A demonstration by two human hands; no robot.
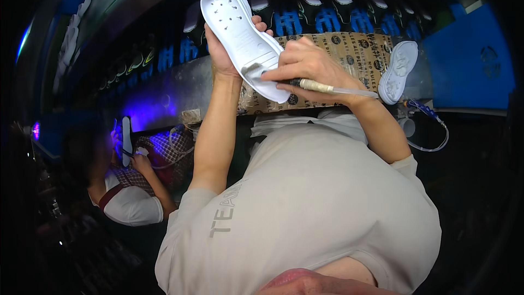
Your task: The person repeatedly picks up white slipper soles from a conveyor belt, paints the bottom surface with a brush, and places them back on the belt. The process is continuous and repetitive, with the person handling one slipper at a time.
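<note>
A white shoe sole (pixel 236 31) is tilted up in front of me, its hollow inner side facing me. Several small marks dot its toe end. My left hand (pixel 221 59) is closed around it, with the thumb side at one edge and fingertips showing past the other. My right hand (pixel 310 66) grips a thin brush-like tool (pixel 316 86) with a pale wrapped handle and a clear tube running from its back end. The tool's tip is over the heel end, beside a grey patch; I cannot tell whether bristles touch the sole.
Tape-covered brown cardboard (pixel 357 57) lies on the bench under my hands. Another white sole (pixel 398 72) rests at its right end, beside a blue panel (pixel 464 57). Soles on blue holders (pixel 327 21) line the back. At left, a co-worker (pixel 134 202) handles a sole.
</note>
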